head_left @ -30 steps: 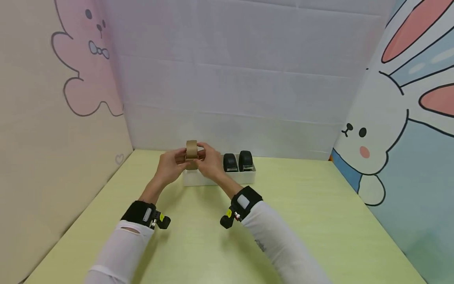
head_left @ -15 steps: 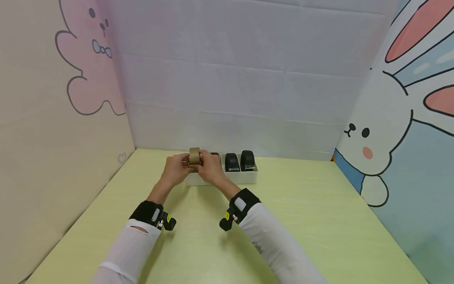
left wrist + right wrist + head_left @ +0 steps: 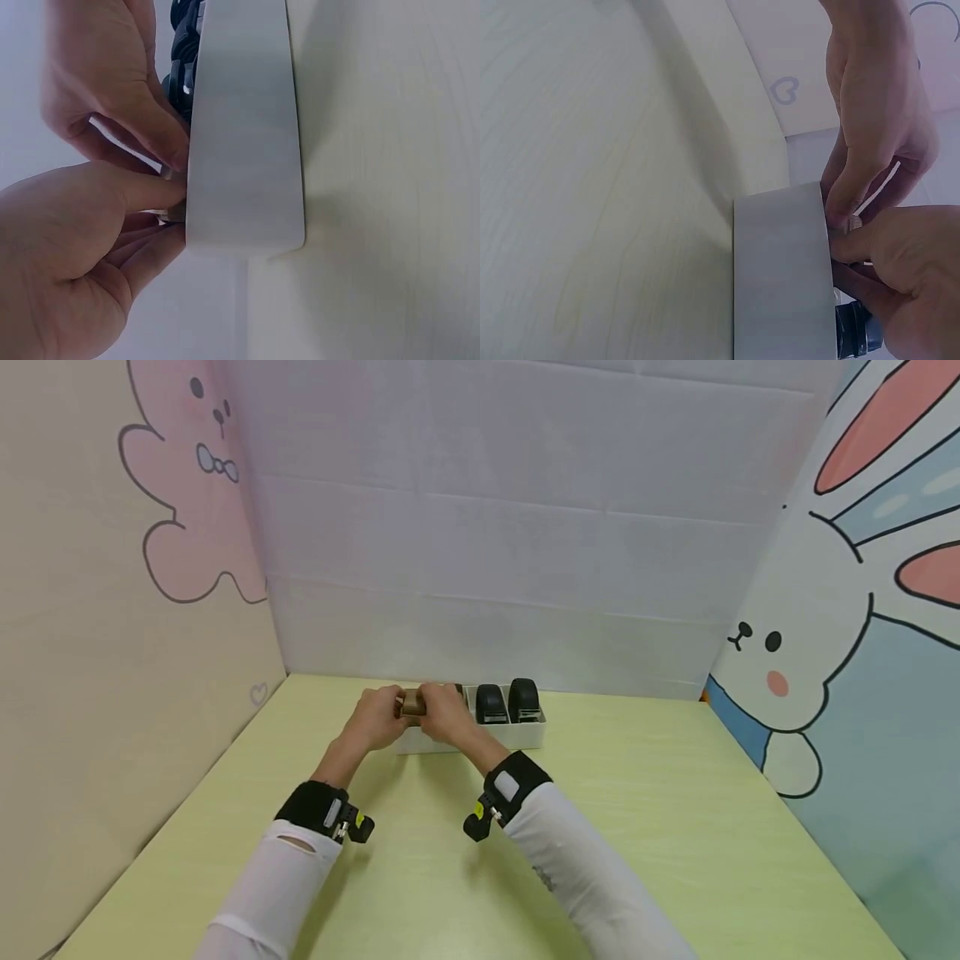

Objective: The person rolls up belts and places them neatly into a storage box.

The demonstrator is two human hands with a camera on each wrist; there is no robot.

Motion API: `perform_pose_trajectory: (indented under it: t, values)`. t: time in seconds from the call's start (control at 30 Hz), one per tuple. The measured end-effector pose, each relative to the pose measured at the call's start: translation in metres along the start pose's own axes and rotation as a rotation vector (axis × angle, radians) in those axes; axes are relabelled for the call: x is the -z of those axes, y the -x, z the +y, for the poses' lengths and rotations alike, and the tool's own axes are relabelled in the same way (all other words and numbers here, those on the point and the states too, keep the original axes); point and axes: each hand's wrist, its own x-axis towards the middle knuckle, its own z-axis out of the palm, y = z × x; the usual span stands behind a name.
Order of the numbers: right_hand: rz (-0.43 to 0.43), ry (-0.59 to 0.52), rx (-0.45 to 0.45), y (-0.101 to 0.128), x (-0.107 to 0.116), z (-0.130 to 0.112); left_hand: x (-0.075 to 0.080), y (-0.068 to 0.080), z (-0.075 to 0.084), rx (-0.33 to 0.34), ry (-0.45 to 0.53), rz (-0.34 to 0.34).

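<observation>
Gripping a tan roll (image 3: 411, 703) over the white tray (image 3: 517, 737), both hands work on a pale green table (image 3: 675, 827) amid cartoon-bunny walls (image 3: 862, 635)

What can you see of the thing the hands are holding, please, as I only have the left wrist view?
Observer: In the head view, both hands grip a tan ribbed band at the left end of the white box.
Operator: Is anything else in that box?
Observer: Yes, two black looped bands stand side by side in its right part.
Operator: Which hand is on which side?
Observer: The left hand is left of the band, the right hand is right of it.
</observation>
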Motion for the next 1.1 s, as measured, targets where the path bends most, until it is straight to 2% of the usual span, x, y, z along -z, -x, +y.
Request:
perform_pose_trajectory:
  t: [0.17, 0.43, 0.47, 0.67, 0.7, 0.8, 0.9, 1.0, 1.1]
  values:
    - [-0.016, 0.033, 0.049, -0.001, 0.003, 0.003, 0.004, -0.004, 0.005, 0.032, -0.068, -0.022]
    - [-0.015, 0.016, 0.134, 0.003, 0.002, 0.011, 0.006, 0.000, 0.010, 0.023, -0.073, -0.015]
    - [0.007, 0.020, 0.154, -0.005, -0.010, 0.024, 0.006, 0.001, 0.010, 0.022, -0.072, -0.016]
    - [0.051, -0.040, 0.175, 0.018, -0.004, 0.034, 0.004, 0.009, 0.013, -0.013, -0.064, 0.020]
    - [0.050, -0.065, 0.173, 0.034, 0.011, 0.025, 0.003, 0.011, 0.014, -0.029, -0.064, 0.043]
    - [0.099, -0.085, 0.240, 0.059, 0.017, 0.036, -0.002, 0.018, 0.017, -0.110, -0.071, 0.118]
    - [0.116, -0.049, 0.303, 0.087, 0.025, 0.049, -0.009, 0.026, 0.021, -0.211, -0.062, 0.176]
    - [0.096, -0.003, 0.339, 0.113, 0.032, 0.062, -0.019, 0.037, 0.026, -0.300, -0.060, 0.198]
    - [0.088, 0.052, 0.351, 0.137, 0.036, 0.075, -0.029, 0.049, 0.031, -0.367, -0.072, 0.189]
